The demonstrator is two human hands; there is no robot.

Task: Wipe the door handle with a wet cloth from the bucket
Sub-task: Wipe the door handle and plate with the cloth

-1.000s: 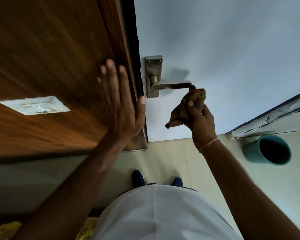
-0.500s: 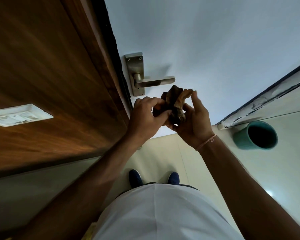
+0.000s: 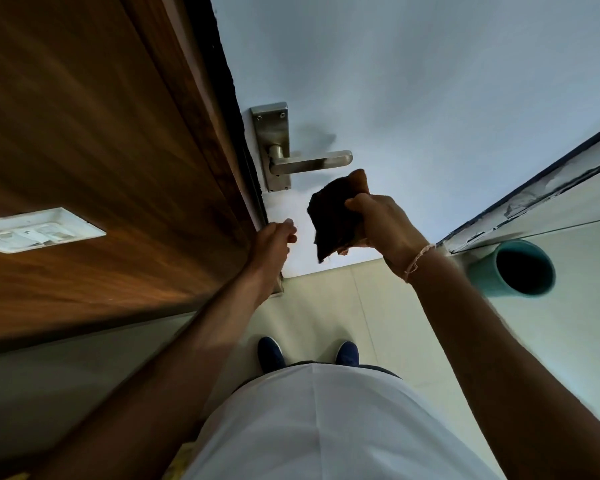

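A steel lever door handle (image 3: 309, 163) on its backplate sits on the pale door (image 3: 413, 81). My right hand (image 3: 383, 221) grips a dark brown cloth (image 3: 331, 213), held just below the lever's free end and not touching it. My left hand (image 3: 274, 239) rests against the door's left edge below the handle, fingers curled, holding nothing that I can see. The teal bucket (image 3: 520, 268) stands on the floor at the right, by the wall.
A wooden panel (image 3: 101, 150) with a white switch plate (image 3: 39, 230) fills the left side. Pale tiled floor (image 3: 326, 306) lies below, with my blue shoes (image 3: 271, 353) on it. A damaged skirting strip (image 3: 534, 192) runs along the right wall.
My left hand has let go of the cloth and moved left to the door edge. The cloth now hangs spread from my right hand alone, still below the lever.
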